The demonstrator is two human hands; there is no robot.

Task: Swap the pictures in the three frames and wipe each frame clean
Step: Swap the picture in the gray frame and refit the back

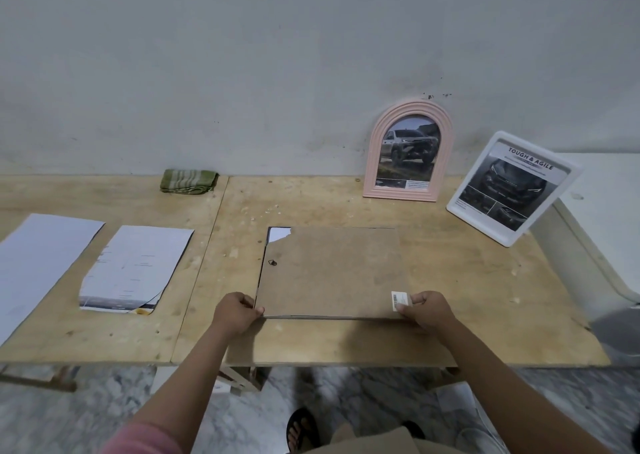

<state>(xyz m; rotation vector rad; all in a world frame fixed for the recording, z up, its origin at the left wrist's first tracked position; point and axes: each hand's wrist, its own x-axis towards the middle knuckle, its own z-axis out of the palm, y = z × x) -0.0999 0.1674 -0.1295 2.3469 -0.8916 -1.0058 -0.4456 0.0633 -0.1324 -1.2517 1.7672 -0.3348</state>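
A brown backing board (330,270) of a frame lies face down on the wooden table (467,280), with white paper showing at its broken far-left corner. My left hand (235,313) grips its near-left corner and my right hand (427,310) grips its near-right corner beside a barcode sticker. A pink arched frame (408,149) with a pickup-truck picture leans on the wall. To its right, a white rectangular frame (512,187) with a car picture stands tilted. Two loose pictures lie face down at the left: a large sheet (38,263) and an arch-cut sheet (138,266). A folded green cloth (188,181) rests by the wall.
A white appliance or cabinet (606,228) stands against the table's right end. The table's near edge runs just below my hands, with marble floor and my sandalled feet (301,426) beneath. Small crumbs of debris dot the tabletop behind the board.
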